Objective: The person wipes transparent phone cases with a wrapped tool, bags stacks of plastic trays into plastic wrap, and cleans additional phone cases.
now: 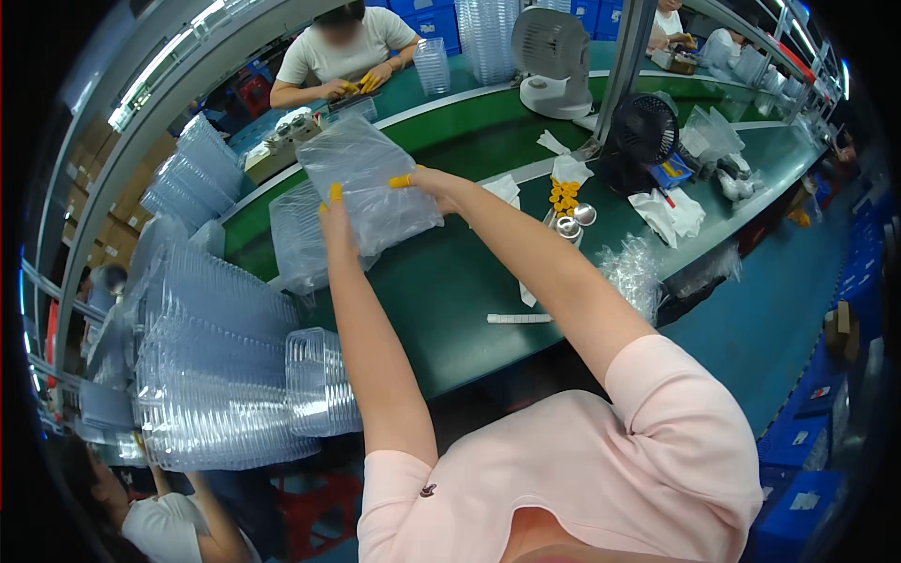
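Out over the workbench, both my arms reach to a clear plastic-wrapped stack of flat pieces (371, 169); what is inside cannot be made out exactly. My left hand (337, 230) grips its near edge, a yellow finger cot on the thumb. At its right side my right hand (436, 190) holds it, the yellow-covered thumb on top and the other fingers mostly hidden. Beneath and left of it lies another clear plastic stack (298, 239). Nested clear plastic tubs (216, 347) rise close to my left forearm.
Yellow finger cots (564, 197) and small metal tins (569, 225) sit to the right. A black fan (643, 131) and white fan (552, 66) stand beyond, near a metal post (624, 70). A co-worker (343, 52) sits across the green belt (441, 129); another person (178, 525) is lower left.
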`<state>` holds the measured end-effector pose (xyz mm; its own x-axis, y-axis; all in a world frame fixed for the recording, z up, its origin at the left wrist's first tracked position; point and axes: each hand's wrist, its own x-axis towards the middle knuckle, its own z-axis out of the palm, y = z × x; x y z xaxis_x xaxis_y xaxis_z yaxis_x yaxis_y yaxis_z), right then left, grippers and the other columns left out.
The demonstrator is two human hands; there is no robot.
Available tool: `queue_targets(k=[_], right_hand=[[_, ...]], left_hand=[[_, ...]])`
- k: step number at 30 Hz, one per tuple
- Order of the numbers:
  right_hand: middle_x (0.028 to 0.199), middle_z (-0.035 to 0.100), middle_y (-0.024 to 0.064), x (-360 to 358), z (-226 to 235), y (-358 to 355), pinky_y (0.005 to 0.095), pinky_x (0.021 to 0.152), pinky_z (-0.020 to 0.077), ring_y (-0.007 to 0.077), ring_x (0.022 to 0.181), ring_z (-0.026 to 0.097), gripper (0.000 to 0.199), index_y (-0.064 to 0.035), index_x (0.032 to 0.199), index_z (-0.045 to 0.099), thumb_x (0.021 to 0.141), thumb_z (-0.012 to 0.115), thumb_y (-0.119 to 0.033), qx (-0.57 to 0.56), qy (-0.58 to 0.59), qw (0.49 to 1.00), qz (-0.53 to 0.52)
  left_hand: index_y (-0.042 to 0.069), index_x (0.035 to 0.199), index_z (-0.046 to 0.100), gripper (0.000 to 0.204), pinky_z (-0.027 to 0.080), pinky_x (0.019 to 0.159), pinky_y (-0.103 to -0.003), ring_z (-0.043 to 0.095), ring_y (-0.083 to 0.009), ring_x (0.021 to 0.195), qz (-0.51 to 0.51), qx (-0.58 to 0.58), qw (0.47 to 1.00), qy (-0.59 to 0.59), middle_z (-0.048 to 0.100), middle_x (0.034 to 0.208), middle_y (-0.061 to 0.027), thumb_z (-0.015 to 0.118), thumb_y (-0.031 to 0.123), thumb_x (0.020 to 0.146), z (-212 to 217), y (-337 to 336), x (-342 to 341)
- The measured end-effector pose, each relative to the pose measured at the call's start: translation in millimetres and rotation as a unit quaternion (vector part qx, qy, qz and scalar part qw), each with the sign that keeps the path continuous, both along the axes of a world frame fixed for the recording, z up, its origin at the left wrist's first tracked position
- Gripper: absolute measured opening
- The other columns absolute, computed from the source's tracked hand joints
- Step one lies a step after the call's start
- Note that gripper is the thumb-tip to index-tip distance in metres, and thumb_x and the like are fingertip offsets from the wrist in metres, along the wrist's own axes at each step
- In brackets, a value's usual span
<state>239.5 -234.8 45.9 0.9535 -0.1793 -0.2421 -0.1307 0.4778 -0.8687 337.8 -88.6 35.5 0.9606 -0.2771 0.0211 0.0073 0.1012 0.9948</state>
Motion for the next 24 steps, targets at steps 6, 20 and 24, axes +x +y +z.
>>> queue_targets(k=[6,20,24], right_hand=[[0.112,0.05,0.01,-93.3,19.5,23.4,0.0347,0.087,0.0391,0.0205,0.105,0.048,0.045,-0.0082,0.122,0.038,0.079,0.052,-0.012,-0.201,0.053,0.978,-0.009],[0.117,0.049,0.0114,-367.0,16.5,43.4,0.0283,0.076,0.0438,0.0239,0.09,0.054,0.033,-0.0069,0.105,0.055,0.073,0.056,0.0,-0.551,-0.12,0.819,-0.105],[0.112,0.052,0.0102,-375.8,14.2,32.2,0.0295,0.079,0.0441,0.0254,0.091,0.055,0.028,-0.0072,0.101,0.058,0.074,0.055,0.001,-0.582,-0.118,0.804,-0.012]], left_hand=[[-0.004,0.112,0.044,0.043,0.038,0.08,-0.031,0.048,-0.0208,0.091,-0.03,-0.011,0.999,-0.023,0.05,0.103,-0.01,0.047,0.029,0.084,-1.9,18.4,-79.0],[-0.008,0.121,0.028,0.075,0.041,0.081,-0.043,0.051,-0.04,0.095,0.162,0.459,0.869,-0.091,0.053,0.102,-0.025,0.062,0.036,0.071,-40.5,35.5,-46.5],[-0.003,0.117,0.035,0.063,0.042,0.077,-0.043,0.053,-0.039,0.091,0.195,0.421,0.867,-0.182,0.055,0.097,-0.0254,0.063,0.03,0.071,-40.5,28.0,-22.9]])
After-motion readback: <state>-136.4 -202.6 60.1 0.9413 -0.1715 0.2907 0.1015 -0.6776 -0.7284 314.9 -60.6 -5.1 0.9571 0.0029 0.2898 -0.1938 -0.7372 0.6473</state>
